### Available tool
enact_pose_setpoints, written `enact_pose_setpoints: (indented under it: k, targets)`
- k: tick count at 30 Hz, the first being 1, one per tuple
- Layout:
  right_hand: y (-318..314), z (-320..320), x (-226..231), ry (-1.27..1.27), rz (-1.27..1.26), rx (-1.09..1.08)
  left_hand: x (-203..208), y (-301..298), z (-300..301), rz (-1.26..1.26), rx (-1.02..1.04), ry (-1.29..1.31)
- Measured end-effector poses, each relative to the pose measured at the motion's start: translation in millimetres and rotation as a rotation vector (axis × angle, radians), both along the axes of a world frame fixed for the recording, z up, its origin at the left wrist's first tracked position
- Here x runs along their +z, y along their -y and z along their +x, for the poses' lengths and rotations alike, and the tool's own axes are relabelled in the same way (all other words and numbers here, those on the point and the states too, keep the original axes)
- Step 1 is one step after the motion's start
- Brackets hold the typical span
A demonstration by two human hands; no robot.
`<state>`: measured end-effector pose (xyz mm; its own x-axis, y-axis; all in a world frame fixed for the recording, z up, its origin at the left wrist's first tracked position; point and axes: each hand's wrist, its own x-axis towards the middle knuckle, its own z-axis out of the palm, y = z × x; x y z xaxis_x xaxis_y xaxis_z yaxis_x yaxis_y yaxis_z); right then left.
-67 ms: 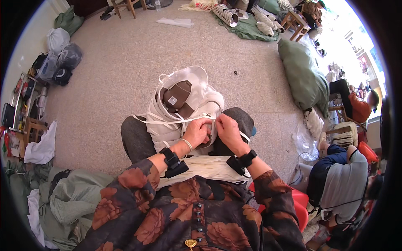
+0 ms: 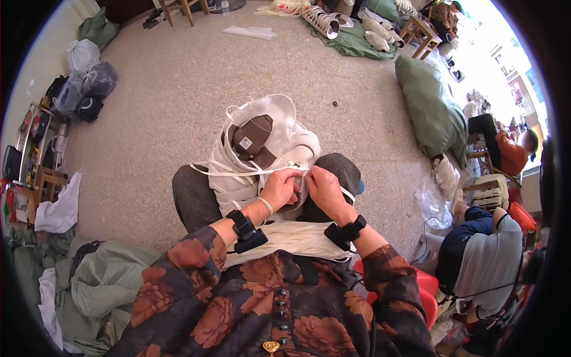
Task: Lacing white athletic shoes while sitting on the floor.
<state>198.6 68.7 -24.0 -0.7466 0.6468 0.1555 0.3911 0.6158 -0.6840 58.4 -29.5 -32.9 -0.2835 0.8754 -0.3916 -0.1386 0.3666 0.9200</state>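
Across my knees lies a bundle of white shoe uppers (image 2: 219, 191), with brown inner pieces (image 2: 253, 135) showing in the open one. A white shoelace (image 2: 235, 174) runs over them to my fingers. My left hand (image 2: 279, 189) is closed in a pinch on the lace at the edge of an upper. Beside it, almost touching, my right hand (image 2: 326, 189) is also closed, with fingertips at the same upper's edge. What the right fingertips grip is too small to make out. A hank of loose white laces (image 2: 291, 240) rests on my lap.
Green cloth (image 2: 116, 273) is heaped at lower left, and a red plastic stool (image 2: 425, 291) stands by my right side. A full green sack (image 2: 428, 107) lies at right, near seated people. More uppers (image 2: 377, 33) are on green sheeting at the back.
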Motion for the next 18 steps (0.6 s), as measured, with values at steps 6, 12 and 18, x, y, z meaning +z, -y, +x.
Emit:
enact_pose_setpoints:
  k: [6,12,18]
  targets:
    - [13.7,-2.3,20.9,0.215,0.052,0.032,1.6,-2.3,0.0,0.005,-0.016,-0.012]
    - [8.6,0.0,12.4,0.214,0.071,0.069,5.8,-16.7,2.2,0.008,-0.122,-0.332]
    - [13.3,-0.7,8.0,0.153,0.142,0.000,-13.4,-18.6,5.6,0.298,-0.091,-0.777]
